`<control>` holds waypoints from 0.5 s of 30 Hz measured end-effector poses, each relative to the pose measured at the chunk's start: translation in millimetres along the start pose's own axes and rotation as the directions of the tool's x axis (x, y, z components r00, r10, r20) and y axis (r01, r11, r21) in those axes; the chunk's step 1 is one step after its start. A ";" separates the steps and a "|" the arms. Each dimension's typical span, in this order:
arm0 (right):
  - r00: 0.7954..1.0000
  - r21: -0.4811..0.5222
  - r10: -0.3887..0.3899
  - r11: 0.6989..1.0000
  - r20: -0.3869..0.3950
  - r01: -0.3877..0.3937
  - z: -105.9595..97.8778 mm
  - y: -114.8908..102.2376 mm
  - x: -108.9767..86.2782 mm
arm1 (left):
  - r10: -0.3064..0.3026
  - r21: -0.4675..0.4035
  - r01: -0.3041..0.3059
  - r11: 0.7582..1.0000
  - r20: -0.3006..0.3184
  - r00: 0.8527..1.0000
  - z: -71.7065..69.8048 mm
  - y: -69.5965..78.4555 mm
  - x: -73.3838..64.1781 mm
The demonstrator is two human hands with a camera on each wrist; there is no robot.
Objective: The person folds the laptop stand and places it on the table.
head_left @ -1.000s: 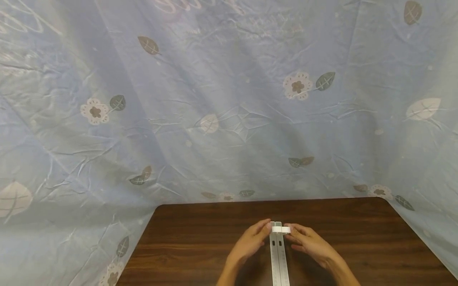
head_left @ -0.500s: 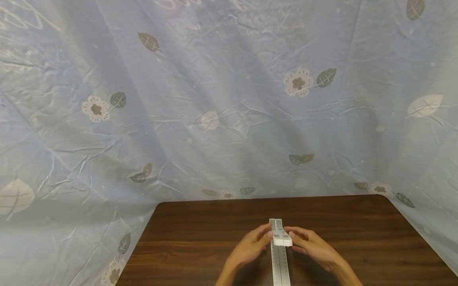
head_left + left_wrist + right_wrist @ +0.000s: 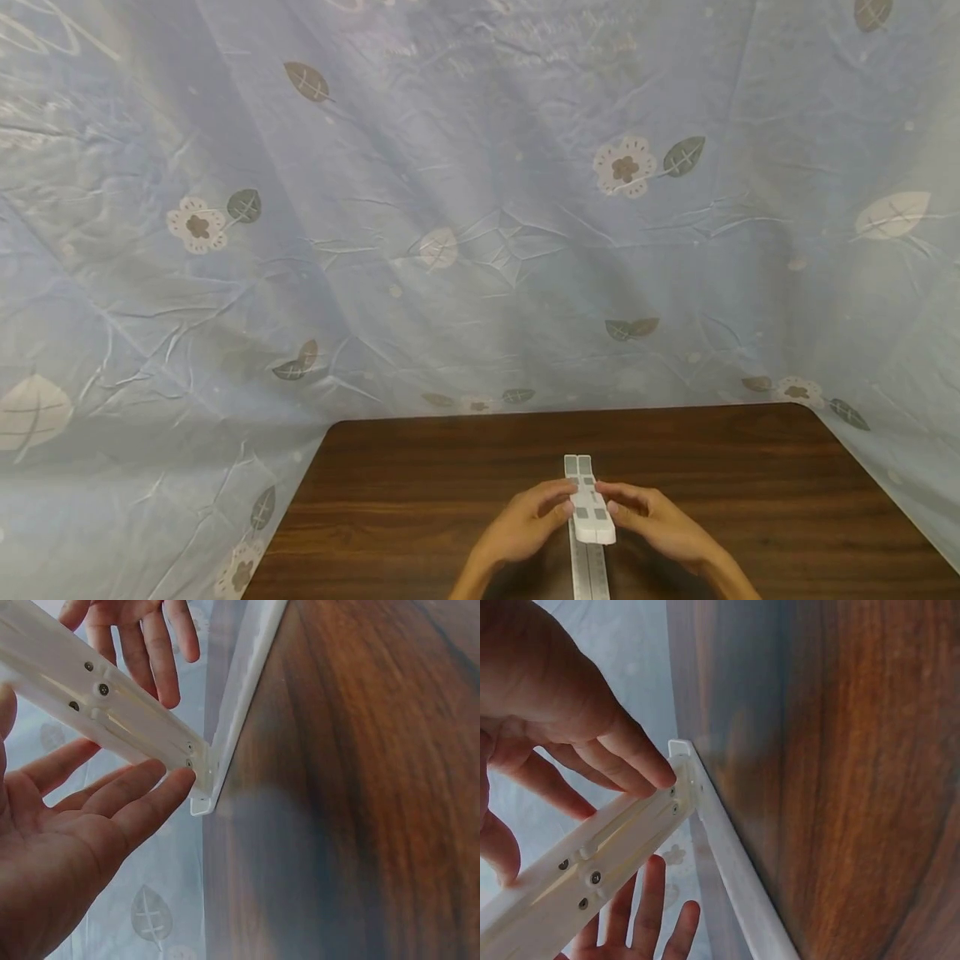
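A white folding laptop stand [image 3: 592, 510] lies lengthwise before me, two slim bars side by side. Its base [image 3: 589, 573] rests on the table, and the upper arm with grey pads slants up from the hinge. In the left wrist view the underside [image 3: 120, 701] shows small screws. My left hand [image 3: 525, 521] holds the arm's left edge with thumb and fingertips, the fingers fairly long and spread. On the opposite edge my right hand [image 3: 658, 521] does the same, its fingertips near the hinge end in the right wrist view.
The dark wood-grain table [image 3: 420, 475] has rounded far corners. A pale blue cloth [image 3: 480, 250] printed with leaves and flowers hangs behind it and down both sides.
The stand's upper arm has swung up and toward me, its end now nearer and its padded face showing. Both hands have shifted slightly nearer along with it.
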State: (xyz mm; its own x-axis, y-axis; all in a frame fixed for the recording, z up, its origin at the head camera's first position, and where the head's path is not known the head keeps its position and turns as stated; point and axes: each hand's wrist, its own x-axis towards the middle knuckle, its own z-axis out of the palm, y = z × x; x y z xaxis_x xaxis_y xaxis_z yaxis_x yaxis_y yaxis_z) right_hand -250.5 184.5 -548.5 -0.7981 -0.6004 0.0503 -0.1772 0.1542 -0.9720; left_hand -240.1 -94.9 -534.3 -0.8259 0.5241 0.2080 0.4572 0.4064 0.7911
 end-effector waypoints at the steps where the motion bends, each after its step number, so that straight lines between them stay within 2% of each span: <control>1: 1.000 -0.011 -0.004 1.000 -0.001 0.004 0.1 0.3 -0.2 | 0.005 0.006 -0.005 1.000 0.003 1.000 -0.1 -0.3 0.0; 3: 1.000 -0.038 -0.010 0.999 -0.004 0.009 0.2 1.1 -0.6 | 0.005 0.027 -0.005 1.000 0.010 1.000 -0.3 -0.4 0.2; 9: 1.000 -0.113 -0.005 0.994 0.009 0.006 0.6 6.0 -1.9 | -0.057 0.085 0.050 0.995 0.072 0.996 2.5 1.3 -1.5; 15: 0.999 -0.216 0.005 0.976 0.041 0.004 4.4 10.0 -2.7 | -0.115 0.233 0.078 0.969 0.151 0.982 11.7 1.5 -4.3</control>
State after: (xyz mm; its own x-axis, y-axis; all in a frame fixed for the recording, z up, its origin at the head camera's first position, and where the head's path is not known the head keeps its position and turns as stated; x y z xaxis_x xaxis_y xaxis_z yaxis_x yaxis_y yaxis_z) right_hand -247.7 184.3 -559.3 -0.7748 -0.6312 0.0358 -0.3006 0.3180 -0.8992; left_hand -231.9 -87.8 -540.8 -0.8137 0.5807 0.0267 0.4559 0.6089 0.6492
